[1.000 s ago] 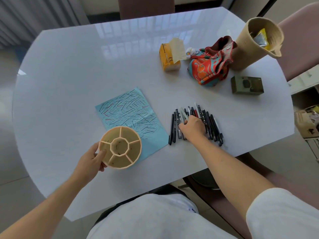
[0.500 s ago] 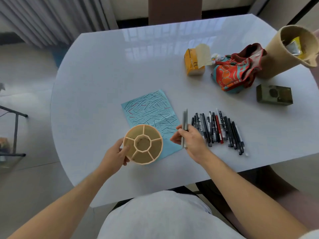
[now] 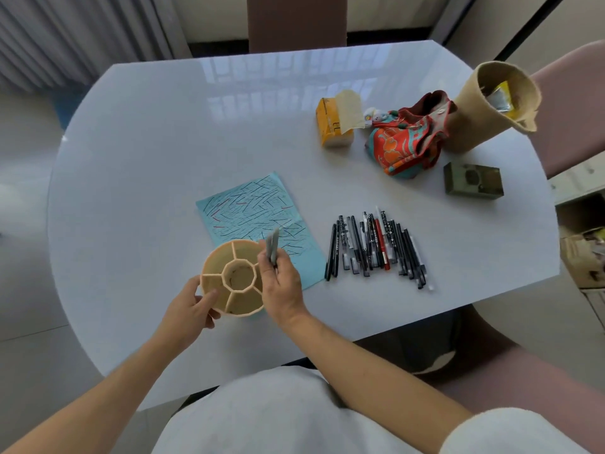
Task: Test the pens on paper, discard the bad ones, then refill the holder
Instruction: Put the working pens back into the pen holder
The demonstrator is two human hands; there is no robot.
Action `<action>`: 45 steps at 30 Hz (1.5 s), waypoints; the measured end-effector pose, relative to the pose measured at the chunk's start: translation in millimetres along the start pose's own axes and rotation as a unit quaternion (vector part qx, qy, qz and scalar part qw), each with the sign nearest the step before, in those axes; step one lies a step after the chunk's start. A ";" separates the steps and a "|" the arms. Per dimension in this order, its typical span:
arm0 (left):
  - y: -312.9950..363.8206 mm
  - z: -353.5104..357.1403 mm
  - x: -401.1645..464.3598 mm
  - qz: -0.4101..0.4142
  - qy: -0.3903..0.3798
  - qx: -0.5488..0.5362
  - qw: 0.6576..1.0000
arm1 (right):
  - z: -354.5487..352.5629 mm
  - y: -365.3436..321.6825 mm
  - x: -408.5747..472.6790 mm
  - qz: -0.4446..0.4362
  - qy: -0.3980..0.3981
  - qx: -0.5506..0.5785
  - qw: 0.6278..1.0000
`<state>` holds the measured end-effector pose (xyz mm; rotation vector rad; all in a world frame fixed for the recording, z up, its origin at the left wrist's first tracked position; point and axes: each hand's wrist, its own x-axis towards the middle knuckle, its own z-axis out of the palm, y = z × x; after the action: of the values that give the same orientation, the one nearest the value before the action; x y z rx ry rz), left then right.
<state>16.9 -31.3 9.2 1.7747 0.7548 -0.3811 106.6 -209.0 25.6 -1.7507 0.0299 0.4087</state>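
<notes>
At the near edge of the white table (image 3: 137, 178), your left hand (image 3: 191, 306) grips the wall of the round beige pen holder (image 3: 233, 277) from its 8 o'clock side, while your right hand (image 3: 282, 283) pinches a couple of grey pens (image 3: 272, 245) at the holder's 2 o'clock rim — their tips point away from you, over the scribbled blue paper (image 3: 258, 221). The holder stands on that paper's near corner, its compartments showing no pens, and the row of remaining pens (image 3: 376, 245) lies at the holder's 3 o'clock, just beyond the paper's right edge.

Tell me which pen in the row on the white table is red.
The red pen lies just right of the middle of the row of pens on the white table; those around it are black or white.
</notes>
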 end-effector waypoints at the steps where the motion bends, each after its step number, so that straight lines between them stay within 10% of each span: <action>1: 0.7 0.1 -0.4 -0.003 0.000 -0.001 1.000 | -1.6 2.5 0.3 -0.008 0.001 -0.014 1.000; 8: 5.3 -5.5 2.7 -0.018 -0.003 0.004 1.000 | -49.2 7.9 1.0 -0.001 -0.077 -0.024 0.997; 11: 6.1 -6.3 3.7 -0.019 0.005 -0.002 1.000 | -79.2 14.9 17.7 0.007 0.024 -0.070 0.997; 15: 4.7 -6.0 2.8 -0.021 0.005 -0.008 1.000 | -125.4 27.9 56.5 0.037 0.160 -0.266 0.950; 23: 5.1 -4.8 1.5 -0.030 0.009 -0.012 0.999 | -141.7 42.0 85.2 0.072 0.103 -0.458 0.880; 34: 9.0 -2.7 -0.3 -0.036 0.013 0.001 0.999 | -137.8 34.6 92.2 0.120 0.062 -0.539 0.831; 45: 11.3 -2.5 -0.7 -0.045 0.013 0.015 0.999 | -144.8 25.1 103.5 0.177 0.035 -0.464 0.867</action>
<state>23.6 -31.1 18.7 1.7814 0.8530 -0.4315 234.4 -331.8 -4.4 -2.7337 0.2441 0.6985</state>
